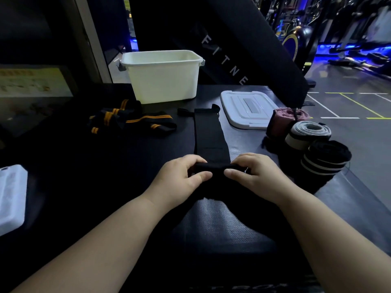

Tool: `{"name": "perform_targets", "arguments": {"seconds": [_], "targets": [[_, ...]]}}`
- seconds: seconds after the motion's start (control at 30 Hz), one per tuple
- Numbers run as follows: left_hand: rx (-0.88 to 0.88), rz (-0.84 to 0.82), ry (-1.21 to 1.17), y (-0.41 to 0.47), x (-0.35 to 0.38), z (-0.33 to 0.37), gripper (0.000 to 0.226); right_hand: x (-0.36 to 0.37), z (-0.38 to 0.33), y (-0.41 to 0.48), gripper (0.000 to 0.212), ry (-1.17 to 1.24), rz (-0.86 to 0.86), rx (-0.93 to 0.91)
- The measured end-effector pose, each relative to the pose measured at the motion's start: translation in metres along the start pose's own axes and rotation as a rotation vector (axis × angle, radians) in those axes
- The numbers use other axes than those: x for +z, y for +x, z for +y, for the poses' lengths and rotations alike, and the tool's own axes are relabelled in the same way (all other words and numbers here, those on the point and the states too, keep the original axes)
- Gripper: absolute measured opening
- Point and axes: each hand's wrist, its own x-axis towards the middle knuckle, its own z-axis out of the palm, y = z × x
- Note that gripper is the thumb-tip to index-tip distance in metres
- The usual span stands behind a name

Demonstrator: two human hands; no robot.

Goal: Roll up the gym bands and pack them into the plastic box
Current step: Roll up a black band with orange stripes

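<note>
Left to right across the dark counter (222,225): a loose heap of black-and-orange bands (129,119), not yet rolled. Behind it stands the white plastic box (163,81), lid off, well beyond the hands. Centre: the black band (209,132) lies flat, its long axis running straight away from the person toward the box. Its near end is wound into a short roll lying crosswise. The left hand (177,180) and right hand (258,176) pinch this roll at its two ends, fingers (191,160) curled over the top and thumbs on the near side, both hands equally close. The flat length lies ahead of the fingers, so rolling would likely proceed forward. Right: the box lid (247,108), then three finished rolls (306,134) near the counter edge.
</note>
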Motion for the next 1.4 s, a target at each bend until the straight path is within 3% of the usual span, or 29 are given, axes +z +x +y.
{"name": "perform_targets", "arguments": {"seconds": [0.33,0.5,0.7,0.83,0.9,1.13,1.27,1.4], "targets": [[-0.048,0.009,-0.025,0.006,0.004,-0.002,0.029,0.003,-0.002,0.004,0.04,0.027,-0.059,0.218],[-0.044,-0.014,-0.026,0.007,0.005,0.0,0.029,0.002,-0.006,0.002,0.018,0.122,0.006,0.218],[-0.036,-0.001,0.055,0.003,0.007,0.002,0.02,0.002,-0.007,-0.004,0.018,0.203,0.007,0.189],[0.208,0.217,0.125,0.003,0.007,-0.003,0.016,0.004,-0.006,-0.004,0.018,0.222,0.023,0.193],[0.324,0.178,0.049,0.002,0.007,-0.005,0.013,0.005,-0.005,-0.004,0.018,0.224,0.03,0.206],[0.17,-0.027,0.002,-0.004,0.0,-0.004,0.052,0.005,-0.004,-0.004,0.02,0.065,0.126,0.185],[0.139,-0.018,-0.006,-0.001,0.0,-0.004,0.052,0.004,-0.002,-0.003,0.008,0.036,0.186,0.014],[0.117,-0.02,0.006,0.001,0.001,-0.005,0.049,0.001,0.0,-0.006,0.021,0.138,0.115,-0.036]]}}
